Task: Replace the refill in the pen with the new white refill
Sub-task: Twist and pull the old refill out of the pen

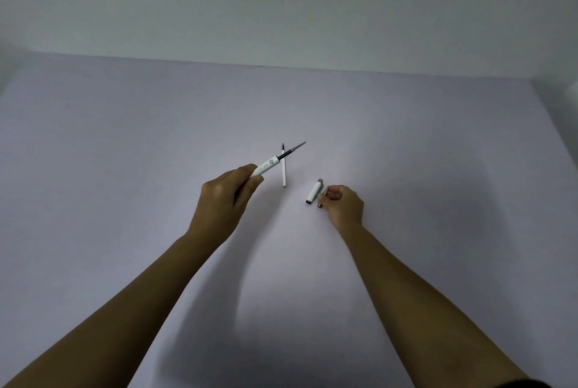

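Observation:
My left hand (226, 200) grips the white pen barrel (266, 166), held tilted up to the right above the table. A dark refill (292, 150) sticks out of the barrel's open end, tip pointing up-right. Behind it the new white refill (284, 171) lies on the table, its dark tip pointing away from me. My right hand (342, 206) rests on the table with its fingers closed on a small grey pen tip piece (321, 199). The white pen cap (314, 191) lies just left of those fingers.
The pale lilac table (125, 153) spreads wide on all sides of the pen parts. A plain light wall (281, 6) rises behind its far edge.

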Demonstrator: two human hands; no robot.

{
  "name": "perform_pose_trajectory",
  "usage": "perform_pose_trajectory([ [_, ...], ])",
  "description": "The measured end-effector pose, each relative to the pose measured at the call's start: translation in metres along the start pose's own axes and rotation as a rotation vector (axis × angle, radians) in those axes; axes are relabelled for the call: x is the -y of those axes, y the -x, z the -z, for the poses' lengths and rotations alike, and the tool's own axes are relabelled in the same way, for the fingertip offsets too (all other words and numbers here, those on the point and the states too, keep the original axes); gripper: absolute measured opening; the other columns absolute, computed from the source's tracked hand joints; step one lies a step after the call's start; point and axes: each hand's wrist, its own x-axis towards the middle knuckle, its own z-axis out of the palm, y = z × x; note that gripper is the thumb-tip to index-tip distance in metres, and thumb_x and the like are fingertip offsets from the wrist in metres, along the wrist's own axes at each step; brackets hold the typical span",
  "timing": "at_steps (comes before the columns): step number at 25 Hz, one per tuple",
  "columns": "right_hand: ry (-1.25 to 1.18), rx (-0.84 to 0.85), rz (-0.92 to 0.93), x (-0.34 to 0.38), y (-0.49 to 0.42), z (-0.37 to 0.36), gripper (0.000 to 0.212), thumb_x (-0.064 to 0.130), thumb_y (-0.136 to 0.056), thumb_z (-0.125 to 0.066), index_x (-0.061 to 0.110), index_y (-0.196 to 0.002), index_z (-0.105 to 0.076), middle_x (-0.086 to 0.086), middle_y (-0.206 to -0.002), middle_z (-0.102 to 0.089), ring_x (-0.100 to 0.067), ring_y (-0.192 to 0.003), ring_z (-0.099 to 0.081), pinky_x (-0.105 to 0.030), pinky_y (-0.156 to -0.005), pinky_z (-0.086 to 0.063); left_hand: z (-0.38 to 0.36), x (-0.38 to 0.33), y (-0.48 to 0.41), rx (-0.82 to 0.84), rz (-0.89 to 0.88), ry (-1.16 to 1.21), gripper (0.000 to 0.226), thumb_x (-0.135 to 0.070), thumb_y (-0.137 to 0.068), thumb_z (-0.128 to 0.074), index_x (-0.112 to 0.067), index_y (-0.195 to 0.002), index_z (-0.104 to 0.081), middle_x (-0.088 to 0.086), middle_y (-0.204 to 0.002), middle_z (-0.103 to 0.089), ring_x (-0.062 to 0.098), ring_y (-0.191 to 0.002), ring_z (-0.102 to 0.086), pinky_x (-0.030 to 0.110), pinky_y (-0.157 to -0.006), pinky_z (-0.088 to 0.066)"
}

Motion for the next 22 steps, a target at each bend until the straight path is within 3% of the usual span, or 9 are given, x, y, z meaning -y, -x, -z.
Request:
perform_pose_trajectory([
  [8,-0.018,-0.021,0.101,0.019,0.005,0.026,0.038,0.021,-0.081,-0.071,0.002,-0.112,-0.061,-0.014,-0.098,-0.073,-0.025,-0.096,-0.065,-0.024,-0.082,-0.043,0.013,-0.018,0.000,-0.008,-0.019,0.017,0.013,-0.015,-0.091,-0.055,-0.005,-0.095,-0.062,0.017,-0.060,-0.056,0.036,-0.055,-0.054,0.046,-0.053,-0.046],
  [11,-0.143,-0.132,0.196,0.040,0.009,0.041,0.022,0.024,-0.084,-0.066,0.010,-0.101,-0.066,-0.007,-0.091,-0.072,-0.007,-0.077,-0.065,-0.019,-0.076,-0.048,0.014,-0.024,-0.011,-0.048,-0.045,0.030,0.012,-0.015,-0.091,-0.055,-0.006,-0.095,-0.062,0.016,-0.060,-0.056,0.036,-0.054,-0.054,0.045,-0.052,-0.046],
  [13,-0.309,-0.003,0.298,0.059,0.027,0.054,0.009,0.027,-0.087,-0.063,0.022,-0.090,-0.069,0.000,-0.086,-0.071,0.005,-0.068,-0.063,-0.013,-0.071,-0.051,0.015,-0.033,-0.014,-0.053,-0.073,0.033,0.012,-0.015,-0.091,-0.055,-0.006,-0.095,-0.062,0.016,-0.060,-0.056,0.035,-0.053,-0.055,0.044,-0.052,-0.046],
  [16,-0.460,0.335,0.391,0.083,0.043,0.056,0.012,0.025,-0.088,-0.063,0.033,-0.087,-0.073,0.010,-0.083,-0.072,-0.002,-0.077,-0.068,-0.024,-0.082,-0.055,0.011,-0.035,-0.016,-0.047,-0.076,0.019,0.012,-0.015,-0.091,-0.055,-0.006,-0.095,-0.062,0.014,-0.059,-0.057,0.033,-0.052,-0.055,0.041,-0.051,-0.045],
  [22,-0.654,0.391,0.410,0.110,0.049,0.064,0.016,0.017,-0.086,-0.064,0.029,-0.090,-0.074,0.016,-0.079,-0.074,0.000,-0.078,-0.068,-0.012,-0.073,-0.053,0.011,-0.034,-0.017,-0.016,-0.097,-0.026,0.012,-0.015,-0.090,-0.056,-0.005,-0.093,-0.063,0.010,-0.056,-0.054,0.028,-0.049,-0.049,0.035,-0.050,-0.040],
])
